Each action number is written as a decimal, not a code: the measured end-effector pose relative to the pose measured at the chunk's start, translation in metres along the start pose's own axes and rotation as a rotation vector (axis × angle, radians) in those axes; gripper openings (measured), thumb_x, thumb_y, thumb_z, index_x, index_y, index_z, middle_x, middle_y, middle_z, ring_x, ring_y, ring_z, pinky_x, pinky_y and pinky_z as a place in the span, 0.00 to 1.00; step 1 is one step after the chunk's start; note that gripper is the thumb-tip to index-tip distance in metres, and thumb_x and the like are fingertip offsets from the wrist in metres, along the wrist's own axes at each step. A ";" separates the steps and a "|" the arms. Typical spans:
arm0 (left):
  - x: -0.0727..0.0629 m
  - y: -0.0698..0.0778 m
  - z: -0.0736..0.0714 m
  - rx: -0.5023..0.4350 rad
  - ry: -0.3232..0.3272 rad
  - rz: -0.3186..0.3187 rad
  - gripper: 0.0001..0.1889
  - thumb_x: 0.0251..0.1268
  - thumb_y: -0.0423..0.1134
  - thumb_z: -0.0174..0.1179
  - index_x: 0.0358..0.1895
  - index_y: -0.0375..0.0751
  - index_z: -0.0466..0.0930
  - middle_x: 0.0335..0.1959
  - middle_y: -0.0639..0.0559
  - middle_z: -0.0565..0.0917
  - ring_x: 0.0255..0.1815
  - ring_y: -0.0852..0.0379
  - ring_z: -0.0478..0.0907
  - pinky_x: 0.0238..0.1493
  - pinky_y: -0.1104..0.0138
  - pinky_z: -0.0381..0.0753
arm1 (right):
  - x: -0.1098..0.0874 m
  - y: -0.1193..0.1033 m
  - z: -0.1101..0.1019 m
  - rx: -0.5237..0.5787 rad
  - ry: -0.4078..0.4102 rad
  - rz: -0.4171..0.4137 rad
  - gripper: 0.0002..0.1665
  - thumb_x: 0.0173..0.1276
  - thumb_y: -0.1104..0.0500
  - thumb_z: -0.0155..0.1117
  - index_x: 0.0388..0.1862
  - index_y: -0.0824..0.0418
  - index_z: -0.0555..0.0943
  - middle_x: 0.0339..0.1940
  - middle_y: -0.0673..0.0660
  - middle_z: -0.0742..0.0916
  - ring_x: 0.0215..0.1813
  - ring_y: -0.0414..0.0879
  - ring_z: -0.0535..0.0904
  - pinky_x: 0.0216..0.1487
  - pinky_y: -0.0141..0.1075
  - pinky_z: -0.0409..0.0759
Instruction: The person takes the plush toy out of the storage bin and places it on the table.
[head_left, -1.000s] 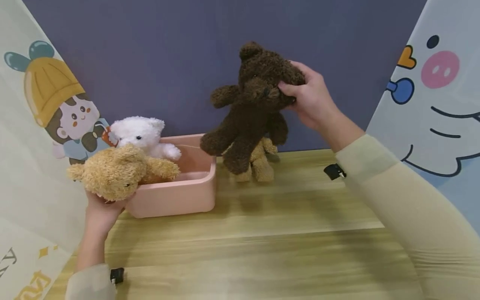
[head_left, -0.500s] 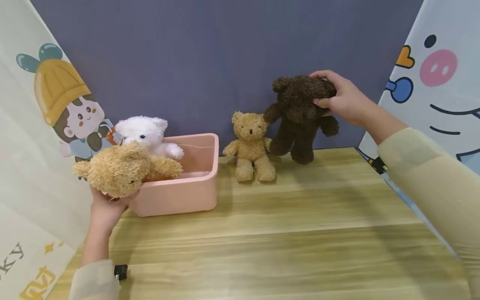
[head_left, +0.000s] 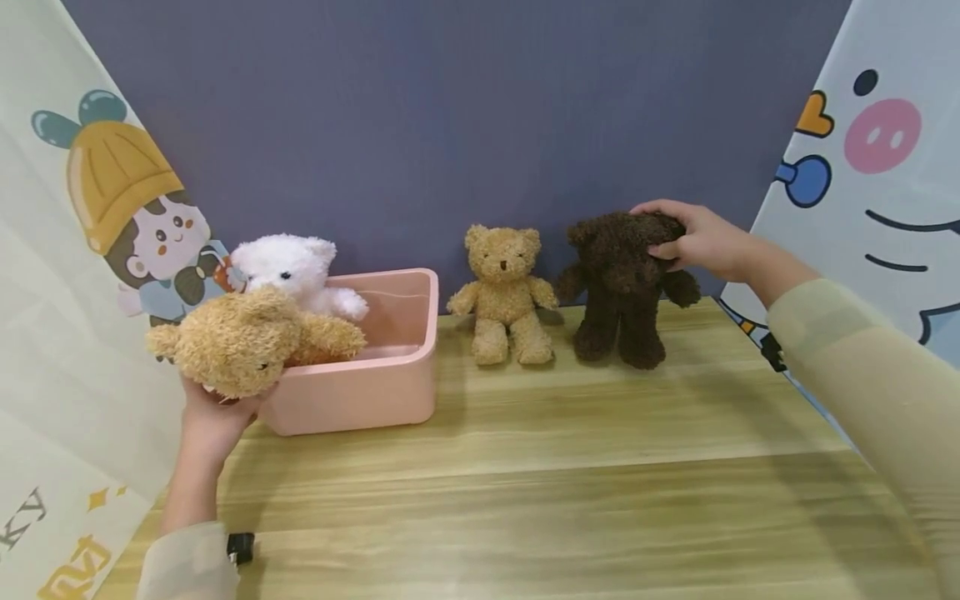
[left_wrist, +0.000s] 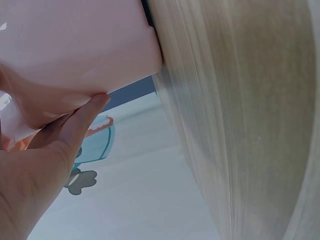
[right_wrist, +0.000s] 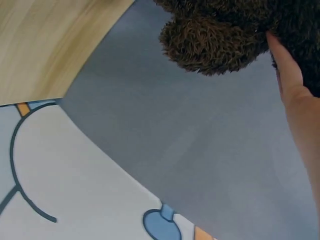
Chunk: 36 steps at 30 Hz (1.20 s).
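A dark brown teddy bear (head_left: 618,292) is upright on the wooden table near the back wall, and my right hand (head_left: 705,240) grips it by the side of its head. In the right wrist view the fuzzy brown bear (right_wrist: 210,45) shows with my thumb against it. My left hand (head_left: 217,421) holds the left end of a pink storage bin (head_left: 360,400); in the left wrist view the thumb presses the bin (left_wrist: 85,50) from outside. Its other fingers are mostly hidden. A tan teddy bear (head_left: 232,342) slumps over the bin's rim above that hand, beside a white teddy bear (head_left: 281,267) inside.
Another tan teddy bear (head_left: 504,292) sits against the dark back wall (head_left: 480,108), between the bin and the brown bear. Printed side panels stand at left (head_left: 82,350) and right (head_left: 892,225). Bare wood table (head_left: 480,517) stretches in front.
The brown bear has come down and to the right in my right hand, from in front of the seated tan bear to the table beside it. My left hand stays at the bin.
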<state>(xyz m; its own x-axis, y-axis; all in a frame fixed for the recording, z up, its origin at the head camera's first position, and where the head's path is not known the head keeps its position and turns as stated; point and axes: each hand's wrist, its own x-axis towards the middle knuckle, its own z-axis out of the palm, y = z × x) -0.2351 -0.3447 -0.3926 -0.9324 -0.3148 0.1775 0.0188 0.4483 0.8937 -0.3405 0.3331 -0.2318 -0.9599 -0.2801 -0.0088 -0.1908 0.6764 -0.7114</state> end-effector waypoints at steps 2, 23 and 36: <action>-0.001 0.000 0.000 -0.012 -0.003 -0.009 0.57 0.70 0.40 0.72 0.83 0.62 0.32 0.80 0.32 0.54 0.47 0.79 0.72 0.39 0.78 0.86 | 0.002 0.008 0.002 0.016 -0.015 -0.002 0.42 0.85 0.65 0.53 0.89 0.43 0.53 0.91 0.55 0.36 0.83 0.69 0.60 0.70 0.64 0.79; 0.004 -0.005 0.000 0.007 0.005 0.009 0.52 0.69 0.40 0.73 0.78 0.67 0.38 0.77 0.37 0.57 0.50 0.76 0.73 0.39 0.76 0.87 | 0.035 0.088 0.041 0.067 0.092 -0.005 0.38 0.84 0.66 0.53 0.86 0.44 0.59 0.92 0.55 0.41 0.70 0.62 0.72 0.58 0.46 0.83; 0.003 -0.004 0.000 0.034 0.010 0.024 0.51 0.70 0.42 0.73 0.78 0.65 0.38 0.74 0.38 0.60 0.49 0.75 0.74 0.40 0.76 0.87 | 0.054 0.122 0.066 0.148 0.185 0.058 0.45 0.82 0.69 0.44 0.90 0.40 0.50 0.92 0.58 0.40 0.35 0.47 0.72 0.39 0.47 0.75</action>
<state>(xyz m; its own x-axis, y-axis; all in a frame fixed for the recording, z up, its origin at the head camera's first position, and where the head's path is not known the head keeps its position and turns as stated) -0.2379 -0.3470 -0.3954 -0.9284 -0.3115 0.2028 0.0285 0.4843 0.8744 -0.4017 0.3560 -0.3653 -0.9922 -0.1051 0.0664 -0.1152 0.5769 -0.8086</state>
